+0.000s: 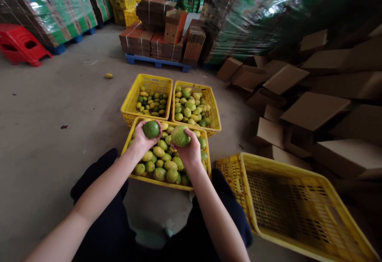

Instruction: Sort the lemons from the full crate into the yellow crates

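My left hand point(142, 137) is wrapped round a dark green round fruit point(151, 129). In my right hand point(191, 147) is a larger, paler yellow-green fruit point(180, 135). Both hands are above the near yellow crate point(170, 184), which holds many green and yellow lemon-like fruits. Behind it stand two more yellow crates side by side. The back left crate point(127, 104) has small, mixed green and yellow fruits low inside. Lighter yellow-green fruits lie in the back right crate point(213, 112).
An empty yellow crate point(249, 198) stands at the right, beside a heap of cardboard boxes point(316, 110). Stacked flat cartons sit on a blue pallet point(158, 62) ahead. A loose yellow fruit point(108, 76) lies on the floor; a red stool point(22, 45) is far left.
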The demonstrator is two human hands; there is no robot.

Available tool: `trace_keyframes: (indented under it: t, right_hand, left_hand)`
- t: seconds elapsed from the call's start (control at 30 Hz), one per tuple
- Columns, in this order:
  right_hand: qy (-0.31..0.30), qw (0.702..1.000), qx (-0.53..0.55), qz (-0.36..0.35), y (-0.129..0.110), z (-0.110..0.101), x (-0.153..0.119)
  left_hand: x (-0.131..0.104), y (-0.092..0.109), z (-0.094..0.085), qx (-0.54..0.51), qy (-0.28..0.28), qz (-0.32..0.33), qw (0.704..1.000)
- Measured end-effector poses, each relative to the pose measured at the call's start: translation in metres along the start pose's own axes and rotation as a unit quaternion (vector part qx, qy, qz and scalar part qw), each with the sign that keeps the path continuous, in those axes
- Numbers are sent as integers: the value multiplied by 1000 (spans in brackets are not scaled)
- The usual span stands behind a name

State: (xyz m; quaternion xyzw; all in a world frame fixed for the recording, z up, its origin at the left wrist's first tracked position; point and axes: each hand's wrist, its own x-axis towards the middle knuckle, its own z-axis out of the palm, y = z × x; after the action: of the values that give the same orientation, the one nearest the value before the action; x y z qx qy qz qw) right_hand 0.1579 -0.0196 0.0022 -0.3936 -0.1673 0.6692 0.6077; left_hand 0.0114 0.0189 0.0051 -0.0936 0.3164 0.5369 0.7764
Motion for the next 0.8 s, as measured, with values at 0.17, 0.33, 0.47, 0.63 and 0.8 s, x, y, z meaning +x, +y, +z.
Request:
trace_keyframes:
  t: [0.17, 0.33, 0.47, 0.63, 0.8]
  right_hand:
    - [-20, 999, -34, 29, 2, -3, 3]
    - [-28, 993, -46, 104, 1, -7, 7]
    - [-6, 983, 10, 183, -5, -10, 11]
    - [-9, 974, 42, 221, -11, -10, 11]
    - [8, 975, 27, 220, -11, -5, 9]
  left_hand:
    - [5, -3, -1, -14, -34, 43, 998]
    - [1, -4, 3, 10, -51, -12, 999]
    - [0, -5, 6, 49, -52, -61, 996]
    - [3, -8, 6, 99, -49, -56, 992]
    - [3, -7, 3, 117, -94, -48, 987]
